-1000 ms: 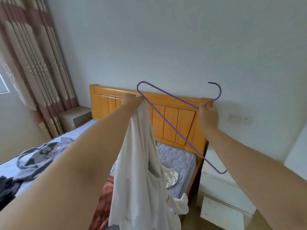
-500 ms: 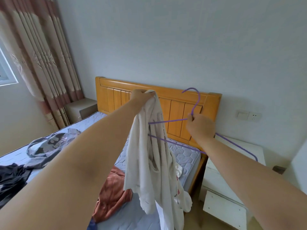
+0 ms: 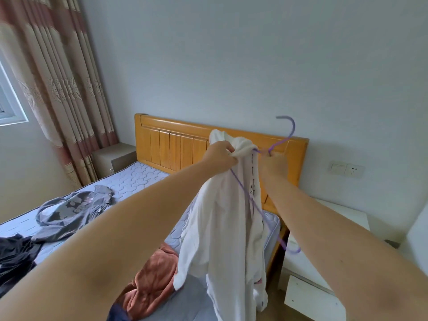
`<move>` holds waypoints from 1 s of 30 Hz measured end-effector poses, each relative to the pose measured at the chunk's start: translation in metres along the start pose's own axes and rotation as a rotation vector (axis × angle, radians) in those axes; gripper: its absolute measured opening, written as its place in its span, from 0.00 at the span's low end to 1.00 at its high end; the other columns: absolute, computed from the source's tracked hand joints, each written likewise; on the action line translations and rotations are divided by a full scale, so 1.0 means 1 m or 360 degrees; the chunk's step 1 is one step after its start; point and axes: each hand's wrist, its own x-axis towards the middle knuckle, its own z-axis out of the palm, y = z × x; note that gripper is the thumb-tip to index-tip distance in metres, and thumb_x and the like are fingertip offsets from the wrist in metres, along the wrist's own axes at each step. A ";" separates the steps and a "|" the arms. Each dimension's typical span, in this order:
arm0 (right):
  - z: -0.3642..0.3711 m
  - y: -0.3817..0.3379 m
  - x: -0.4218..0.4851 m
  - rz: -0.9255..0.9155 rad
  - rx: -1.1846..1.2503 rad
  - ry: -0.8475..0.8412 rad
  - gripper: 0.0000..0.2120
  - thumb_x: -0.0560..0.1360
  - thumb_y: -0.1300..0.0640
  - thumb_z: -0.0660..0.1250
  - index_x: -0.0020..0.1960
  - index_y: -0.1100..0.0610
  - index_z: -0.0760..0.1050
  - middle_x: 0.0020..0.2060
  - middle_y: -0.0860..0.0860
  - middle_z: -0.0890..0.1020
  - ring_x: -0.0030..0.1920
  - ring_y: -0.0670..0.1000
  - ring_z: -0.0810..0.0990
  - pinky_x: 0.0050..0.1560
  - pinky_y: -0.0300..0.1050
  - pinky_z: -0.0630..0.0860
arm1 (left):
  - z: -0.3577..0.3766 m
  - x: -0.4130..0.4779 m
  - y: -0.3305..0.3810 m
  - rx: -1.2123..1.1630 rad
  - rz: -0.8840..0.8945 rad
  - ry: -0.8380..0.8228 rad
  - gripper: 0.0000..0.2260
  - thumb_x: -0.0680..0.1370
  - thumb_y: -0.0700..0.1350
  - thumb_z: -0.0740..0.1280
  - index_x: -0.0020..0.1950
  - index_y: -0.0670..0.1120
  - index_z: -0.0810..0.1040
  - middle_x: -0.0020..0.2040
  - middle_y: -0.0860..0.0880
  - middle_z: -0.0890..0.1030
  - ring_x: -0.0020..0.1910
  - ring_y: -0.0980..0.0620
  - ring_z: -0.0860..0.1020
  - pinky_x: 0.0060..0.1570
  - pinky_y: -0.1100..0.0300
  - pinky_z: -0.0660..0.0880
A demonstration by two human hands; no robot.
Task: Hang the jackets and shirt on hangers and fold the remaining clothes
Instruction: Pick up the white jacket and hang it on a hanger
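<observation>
White garment [image 3: 227, 228]: held up in the air over the foot-side corner of the bed, hanging limp in long folds. Whether it is the shirt or a light jacket I cannot tell.
Purple hanger [image 3: 293, 126]: tilted steeply, with its hook up by the headboard and its far end low beside the nightstand. One arm of the wire runs in under the bunched top of the garment, and the other shoulder end is bare.
Left hand [image 3: 220, 156]: fingers curled tight, gripping the gathered collar area of the white garment.
Right hand [image 3: 274, 163]: closed around the hanger just below its hook.
Step in hand: judged as threading the garment onto the hanger. It is partly on at best, with neither shoulder seated.
Done so far: no garment in view is hung or folded.
Left on the bed [image 3: 139, 179]: a grey garment [image 3: 74, 209] lies crumpled near the middle. A dark garment [image 3: 14, 256] is heaped at the left edge, and a rust-coloured garment [image 3: 150, 281] is bunched below the forearms with a scrap of navy cloth beside it.
Overall progress: early, with most of the hanging and all of the folding apparently ahead.
Surroundings: a wooden headboard [image 3: 176, 147] stands against a pale wall, a white nightstand [image 3: 324, 262] is to the right, and a striped curtain [image 3: 58, 77] is to the left.
</observation>
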 end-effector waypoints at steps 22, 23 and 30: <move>-0.017 -0.052 0.008 -0.0519 0.0094 -0.0236 0.20 0.79 0.55 0.61 0.30 0.59 0.68 0.24 0.51 0.67 0.26 0.47 0.63 0.31 0.41 0.60 | -0.053 0.013 0.004 0.1131 0.0674 0.0291 0.38 0.73 0.58 0.69 0.76 0.47 0.56 0.75 0.47 0.61 0.75 0.46 0.55 0.74 0.46 0.50; -0.018 -0.055 0.008 -0.0569 0.0071 -0.0242 0.21 0.79 0.55 0.62 0.28 0.59 0.69 0.24 0.51 0.68 0.27 0.47 0.64 0.31 0.40 0.61 | -0.053 0.018 0.009 0.1130 0.0653 0.0186 0.40 0.73 0.60 0.69 0.77 0.48 0.54 0.74 0.47 0.63 0.75 0.46 0.57 0.74 0.46 0.50; -0.018 -0.068 0.011 -0.0828 -0.0104 -0.0209 0.19 0.77 0.52 0.65 0.35 0.66 0.78 0.31 0.62 0.80 0.33 0.58 0.76 0.41 0.49 0.75 | -0.060 0.022 0.030 0.0974 0.0478 0.0090 0.14 0.72 0.58 0.69 0.46 0.49 0.73 0.42 0.51 0.77 0.44 0.48 0.75 0.41 0.57 0.68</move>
